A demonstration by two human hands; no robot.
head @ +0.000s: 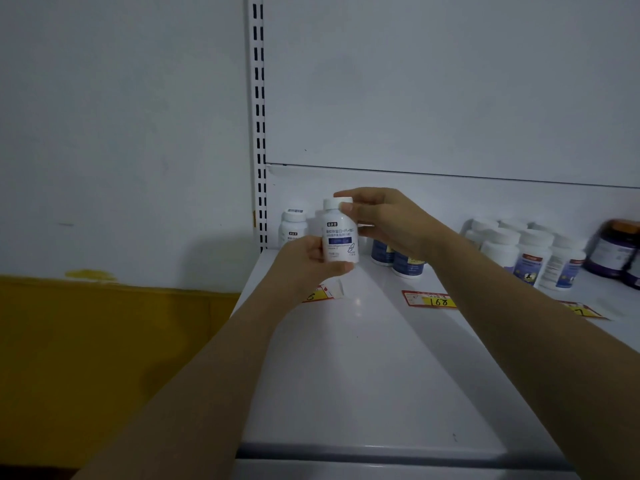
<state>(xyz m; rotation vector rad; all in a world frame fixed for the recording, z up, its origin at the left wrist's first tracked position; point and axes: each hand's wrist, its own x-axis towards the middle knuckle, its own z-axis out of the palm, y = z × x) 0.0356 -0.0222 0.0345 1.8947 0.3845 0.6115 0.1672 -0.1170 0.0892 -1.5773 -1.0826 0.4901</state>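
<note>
— Where do you have the bottle [338, 237]?

— In the air, up and to the left of the 168 tag [429, 299], clear of the shelf [363, 375] that the tag lies on. My left hand [304, 261] is wrapped round its lower body, thumb across the front. My right hand [384, 223] pinches the cap [335, 203] between thumb and fingertips.

— So both hands are closed on it?

— Yes, one low and one at the top. The back fingers of the right hand are hidden, so I can't say how firm that pinch is.

— Which way does it stand?

— Upright. Its long axis runs near vertical, cap up and base down, with the printed label facing me.

— How far along are we?

— I'd say midway. The bottle is picked up and turned so the label reads. It is not set down, and the cap looks seated as far as I can tell. A twin [292, 226] stands further left of the tag, at the back. There is bare shelf in front of the twin, so placing the bottle there is what I judge is left.
</note>
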